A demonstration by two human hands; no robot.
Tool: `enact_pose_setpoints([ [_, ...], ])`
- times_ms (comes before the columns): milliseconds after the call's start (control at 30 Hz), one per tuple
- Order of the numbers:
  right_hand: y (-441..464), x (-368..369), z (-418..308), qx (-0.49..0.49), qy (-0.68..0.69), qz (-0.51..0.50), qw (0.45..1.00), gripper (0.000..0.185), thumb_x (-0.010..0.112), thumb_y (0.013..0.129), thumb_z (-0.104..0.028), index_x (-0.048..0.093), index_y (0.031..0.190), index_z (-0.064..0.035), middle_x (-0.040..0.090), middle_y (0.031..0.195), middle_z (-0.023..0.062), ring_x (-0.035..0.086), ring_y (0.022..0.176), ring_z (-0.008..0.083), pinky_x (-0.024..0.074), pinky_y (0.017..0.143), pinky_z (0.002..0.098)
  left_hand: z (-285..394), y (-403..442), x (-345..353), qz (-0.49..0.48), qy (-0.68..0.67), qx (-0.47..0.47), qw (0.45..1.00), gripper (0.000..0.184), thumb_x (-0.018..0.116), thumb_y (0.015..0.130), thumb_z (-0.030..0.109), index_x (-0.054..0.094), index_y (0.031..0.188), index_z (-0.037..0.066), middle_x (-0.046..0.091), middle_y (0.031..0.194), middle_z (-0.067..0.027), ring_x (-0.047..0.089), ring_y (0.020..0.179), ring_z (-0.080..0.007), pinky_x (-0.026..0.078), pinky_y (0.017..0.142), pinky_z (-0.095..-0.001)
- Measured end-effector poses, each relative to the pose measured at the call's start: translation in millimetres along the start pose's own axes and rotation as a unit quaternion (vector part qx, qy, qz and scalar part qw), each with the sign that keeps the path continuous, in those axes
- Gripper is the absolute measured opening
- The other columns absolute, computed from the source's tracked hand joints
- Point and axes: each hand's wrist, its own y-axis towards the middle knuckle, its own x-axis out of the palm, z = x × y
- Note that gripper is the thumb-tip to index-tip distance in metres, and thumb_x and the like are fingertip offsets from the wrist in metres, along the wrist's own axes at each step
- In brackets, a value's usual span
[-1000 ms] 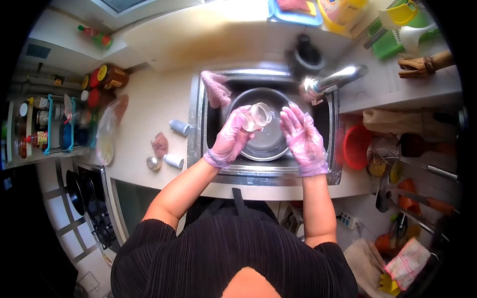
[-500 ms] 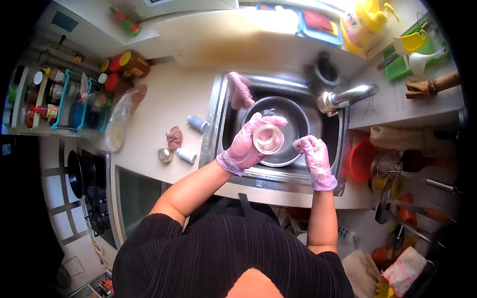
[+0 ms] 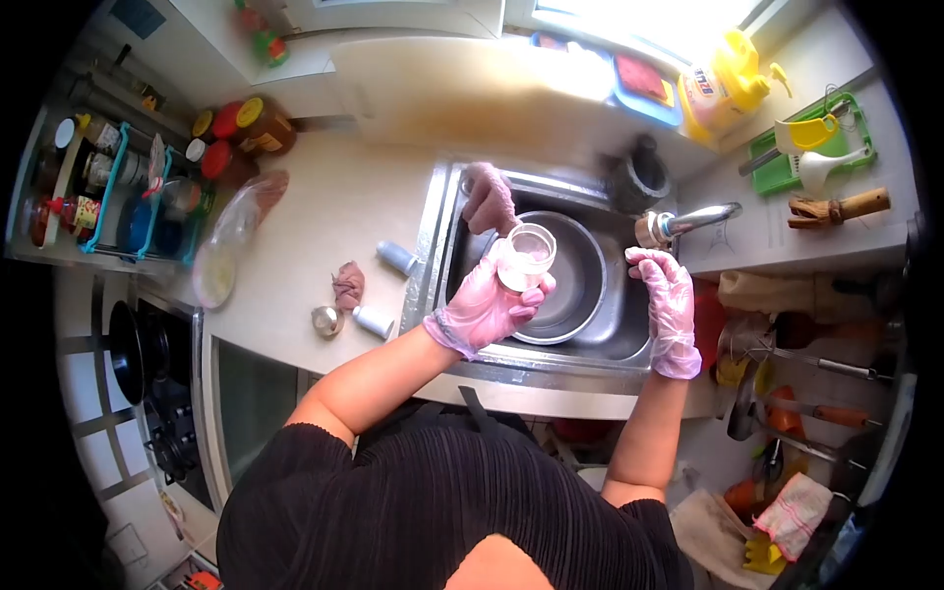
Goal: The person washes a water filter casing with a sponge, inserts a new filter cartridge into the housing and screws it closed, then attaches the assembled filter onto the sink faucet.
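Note:
My left hand (image 3: 482,310), in a thin clear-pink plastic glove, is wrapped round a small clear jar (image 3: 531,248). The jar's round open mouth faces up, above a metal basin (image 3: 590,320) standing in the sink (image 3: 629,329). My right hand (image 3: 669,305), gloved likewise, is over the sink's right side below the faucet (image 3: 703,218). Its fingers are bent and pressed together at the tips; whether anything small is between them I cannot make out. A pinkish cloth (image 3: 489,200) hangs at the sink's back left corner, just behind the jar.
Left of the sink, two small pale cylindrical containers (image 3: 397,258), a crumpled brown cloth (image 3: 348,285) and a round metal piece (image 3: 326,321) lie on the counter. A dark mortar (image 3: 639,179) stands behind the sink. A yellow pump bottle (image 3: 723,88) is on the ledge.
My right hand has moved right and slightly up, away from the jar towards the faucet. The jar in my left hand has risen a little and tilted. The camera view has shifted slightly.

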Motion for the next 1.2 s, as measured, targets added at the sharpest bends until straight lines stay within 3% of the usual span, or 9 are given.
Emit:
enact_pose_setpoints([
  [467, -24.7, 56.2, -14.9, -0.031, 0.05, -0.171, 0.983, 0.021, 0.061, 0.093, -0.01, 0.066, 0.108, 0.0026, 0.069, 0.101, 0.0076, 0.061, 0.098, 0.013, 0.0462, 0.091, 0.0281, 3.2, -11.3, -6.9, 0.066, 0.182, 0.088, 0.977, 0.052, 0.031, 0.104, 0.049, 0.047, 0.13, 0.006, 0.057, 0.101, -0.0095, 0.053, 0.072, -0.0144, 0.045, 0.057, -0.0249],
  [533, -33.4, 63.0, -16.5, 0.0, -0.072, -0.245, 0.967, 0.029, 0.065, 0.091, -0.013, 0.062, 0.117, 0.0004, 0.068, 0.092, 0.0081, 0.063, 0.085, 0.0148, 0.0484, 0.074, 0.0273, 0.9, -11.3, -6.3, 0.08, 0.234, 0.1, 0.964, 0.053, 0.034, 0.103, 0.051, 0.051, 0.126, 0.006, 0.06, 0.096, -0.0043, 0.052, 0.067, -0.0105, 0.042, 0.052, -0.0212],
  [767, -19.6, 55.3, -20.7, -0.294, -0.515, -0.388, 0.706, 0.047, 0.069, 0.082, -0.016, 0.06, 0.128, -0.0142, 0.068, 0.083, 0.0101, 0.064, 0.068, 0.0305, 0.0508, 0.063, 0.0398, 19.9, -22.1, 6.7, 0.071, 0.313, -0.208, 0.924, 0.064, 0.042, 0.094, 0.067, 0.065, 0.102, 0.007, 0.052, 0.061, -0.0027, 0.029, 0.038, -0.005, 0.016, 0.034, -0.0198],
  [933, -41.9, 71.6, -17.3, -0.295, -0.269, -0.348, 0.848, 0.045, 0.058, 0.092, -0.007, 0.055, 0.136, -0.0121, 0.07, 0.083, 0.0089, 0.065, 0.061, 0.0193, 0.0517, 0.059, 0.032, 5.8, -21.2, 3.2, 0.136, 0.39, -0.049, 0.91, 0.049, 0.055, 0.094, 0.056, 0.063, 0.093, 0.007, 0.057, 0.069, -0.0023, 0.047, 0.053, -0.0061, 0.036, 0.049, -0.0186],
  [1000, -53.1, 73.8, -31.8, 0.097, -0.093, -0.393, 0.91, 0.04, 0.053, 0.097, -0.011, 0.054, 0.137, -0.0092, 0.066, 0.07, 0.0066, 0.06, 0.052, 0.0129, 0.0481, 0.053, 0.0282, -3.0, -12.3, -14.6, 0.02, 0.545, 0.229, 0.806, 0.047, 0.059, 0.094, 0.051, 0.059, 0.096, 0.004, 0.06, 0.079, -0.0027, 0.057, 0.067, -0.0083, 0.046, 0.061, -0.0221],
  [1033, -58.9, 75.8, -38.4, 0.192, -0.032, -0.373, 0.907, 0.038, 0.05, 0.101, -0.019, 0.053, 0.136, -0.0036, 0.056, 0.057, 0.0006, 0.05, 0.046, 0.007, 0.042, 0.048, 0.0238, 2.1, -27.1, 6.3, 0.054, 0.584, 0.163, 0.793, 0.043, 0.063, 0.093, 0.046, 0.056, 0.102, 0.004, 0.06, 0.085, -0.0064, 0.061, 0.078, -0.0147, 0.05, 0.073, -0.0281],
  [1067, -61.6, 76.6, -37.1, 0.196, -0.032, -0.376, 0.905, 0.038, 0.05, 0.101, -0.019, 0.053, 0.136, -0.0036, 0.056, 0.057, 0.0006, 0.05, 0.046, 0.007, 0.042, 0.048, 0.0238, 4.3, -34.1, 11.3, 0.057, 0.581, 0.163, 0.795, 0.043, 0.063, 0.093, 0.046, 0.056, 0.102, 0.004, 0.06, 0.085, -0.0064, 0.061, 0.078, -0.0147, 0.05, 0.073, -0.0281],
  [1133, -66.5, 77.1, -33.8, 0.314, 0.114, -0.332, 0.882, 0.039, 0.049, 0.102, -0.022, 0.054, 0.136, -0.0036, 0.054, 0.058, -0.0006, 0.05, 0.045, 0.0088, 0.0407, 0.048, 0.0215, 9.2, -41.8, 13.8, -0.005, 0.778, 0.284, 0.561, 0.048, 0.063, 0.092, 0.046, 0.056, 0.112, 0.003, 0.062, 0.102, -0.0124, 0.062, 0.089, -0.0227, 0.051, 0.082, -0.0322],
  [1200, -75.0, 86.3, -24.8, 0.324, 0.251, -0.292, 0.864, 0.041, 0.051, 0.101, -0.025, 0.055, 0.132, 0.0007, 0.051, 0.053, -0.0017, 0.043, 0.042, 0.0081, 0.0363, 0.045, 0.0206, 15.6, -42.9, 5.0, -0.028, 0.813, 0.27, 0.515, 0.048, 0.062, 0.093, 0.043, 0.053, 0.119, 0.003, 0.059, 0.106, -0.0168, 0.061, 0.097, -0.0272, 0.051, 0.084, -0.0362],
])
